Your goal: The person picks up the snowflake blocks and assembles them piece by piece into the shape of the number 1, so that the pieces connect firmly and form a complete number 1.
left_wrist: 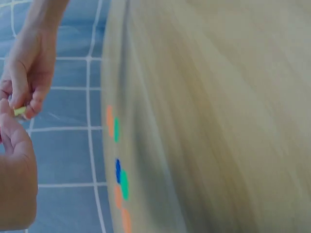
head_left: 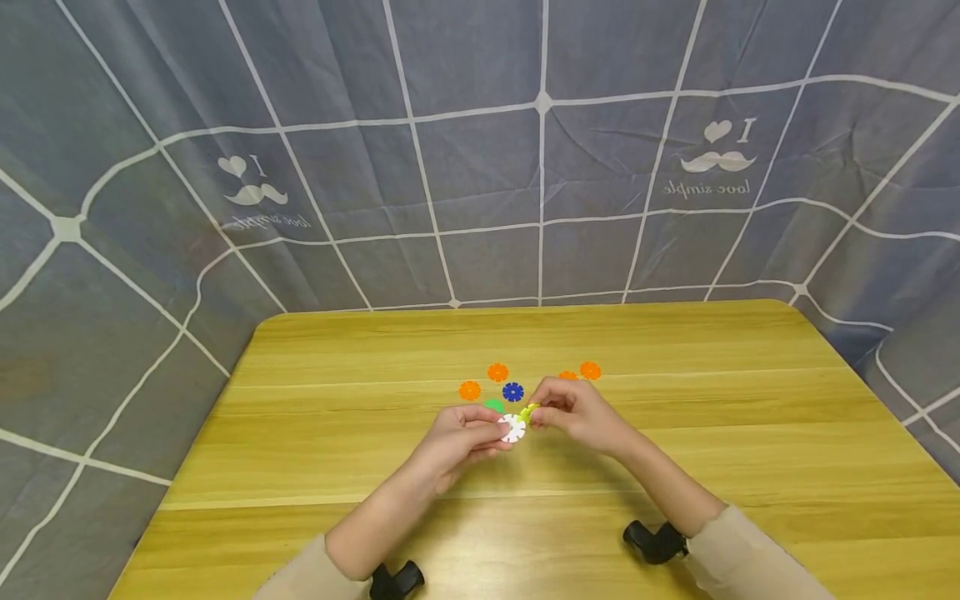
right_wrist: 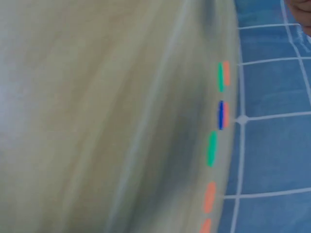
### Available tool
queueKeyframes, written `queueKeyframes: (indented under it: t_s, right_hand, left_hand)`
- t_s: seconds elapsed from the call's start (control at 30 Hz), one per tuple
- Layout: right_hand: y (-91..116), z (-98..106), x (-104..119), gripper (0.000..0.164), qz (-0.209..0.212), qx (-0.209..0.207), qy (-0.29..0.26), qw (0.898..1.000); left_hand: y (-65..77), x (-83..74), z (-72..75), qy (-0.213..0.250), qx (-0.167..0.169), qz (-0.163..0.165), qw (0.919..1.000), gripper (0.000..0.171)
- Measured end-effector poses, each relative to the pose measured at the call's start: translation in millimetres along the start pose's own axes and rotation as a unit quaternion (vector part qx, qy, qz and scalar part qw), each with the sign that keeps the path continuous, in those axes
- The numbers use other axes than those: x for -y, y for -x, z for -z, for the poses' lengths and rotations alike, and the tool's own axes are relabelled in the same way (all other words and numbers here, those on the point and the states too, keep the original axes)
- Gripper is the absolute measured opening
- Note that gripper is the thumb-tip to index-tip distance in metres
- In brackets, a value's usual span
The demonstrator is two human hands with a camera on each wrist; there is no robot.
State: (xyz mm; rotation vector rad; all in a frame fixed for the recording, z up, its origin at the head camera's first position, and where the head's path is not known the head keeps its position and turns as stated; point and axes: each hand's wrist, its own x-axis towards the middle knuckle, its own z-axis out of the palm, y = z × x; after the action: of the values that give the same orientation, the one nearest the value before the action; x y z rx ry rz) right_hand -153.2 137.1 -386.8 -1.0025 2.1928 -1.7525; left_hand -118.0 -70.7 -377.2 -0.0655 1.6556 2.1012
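Note:
My left hand (head_left: 463, 442) pinches a white notched disc (head_left: 514, 430) between thumb and fingers above the table. Just to its right, my right hand (head_left: 581, 414) pinches a yellow-green notched disc (head_left: 528, 413). The two discs meet at the white one's upper right edge; whether their slots interlock I cannot tell. In the left wrist view both hands show at the left edge, with a bit of the yellow disc (left_wrist: 20, 111) between the fingertips. Only a small part of a hand (right_wrist: 301, 14) enters the right wrist view, at its top right corner.
Beyond the hands, several notched discs lie on the wooden table (head_left: 337, 450): orange (head_left: 469, 390), blue (head_left: 513, 392), green (head_left: 494, 406) and another orange disc (head_left: 590, 371). My right hand partly covers one. A grey grid-patterned curtain (head_left: 487, 175) surrounds the table's far side.

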Motion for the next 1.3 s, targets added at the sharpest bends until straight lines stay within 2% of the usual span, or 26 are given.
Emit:
queueKeyframes:
  t_s: [0.17, 0.33, 0.53, 0.63, 0.77, 0.9, 1.1, 1.3]
  right_hand:
    - [-0.5, 1.0, 7.0, 0.004, 0.072, 0.014, 0.028, 0.997]
    - [-2.9, -1.7, 10.8, 0.009, 0.104, 0.011, 0.068, 0.992]
    - [-3.9, -5.7, 8.9, 0.011, 0.106, 0.004, 0.054, 0.993]
    - [-4.4, -7.2, 7.4, 0.008, 0.101, 0.01, 0.029, 0.994]
    - [-3.5, -4.2, 3.9, 0.004, 0.08, 0.011, -0.017, 0.997]
    - [-2.4, 0.4, 2.4, 0.011, 0.054, 0.011, -0.045, 0.997]
    - [-0.8, 1.2, 1.0, 0.016, 0.017, 0.016, -0.049, 0.999]
    - [0.1, 2.5, 0.5, 0.014, 0.017, 0.01, -0.052, 0.998]
  left_hand:
    - [8.8, -3.8, -6.3, 0.03, -0.008, -0.006, 0.9995, 0.008]
    - [13.7, -5.9, -11.4, 0.039, -0.029, -0.018, 0.9987, 0.009]
    - [14.8, -4.7, -13.9, 0.045, -0.042, -0.02, 0.9979, 0.012]
    - [15.9, -3.2, -12.3, 0.045, -0.042, -0.018, 0.998, 0.013]
    - [16.5, -2.2, -11.2, 0.041, -0.026, -0.015, 0.9987, 0.015]
    - [15.9, -1.3, -11.7, 0.033, -0.013, -0.013, 0.9993, 0.015]
    - [15.9, 3.6, -9.9, 0.035, -0.003, -0.011, 0.9993, 0.013]
    - [15.8, 3.9, -10.5, 0.023, 0.03, -0.006, 0.9993, 0.027]
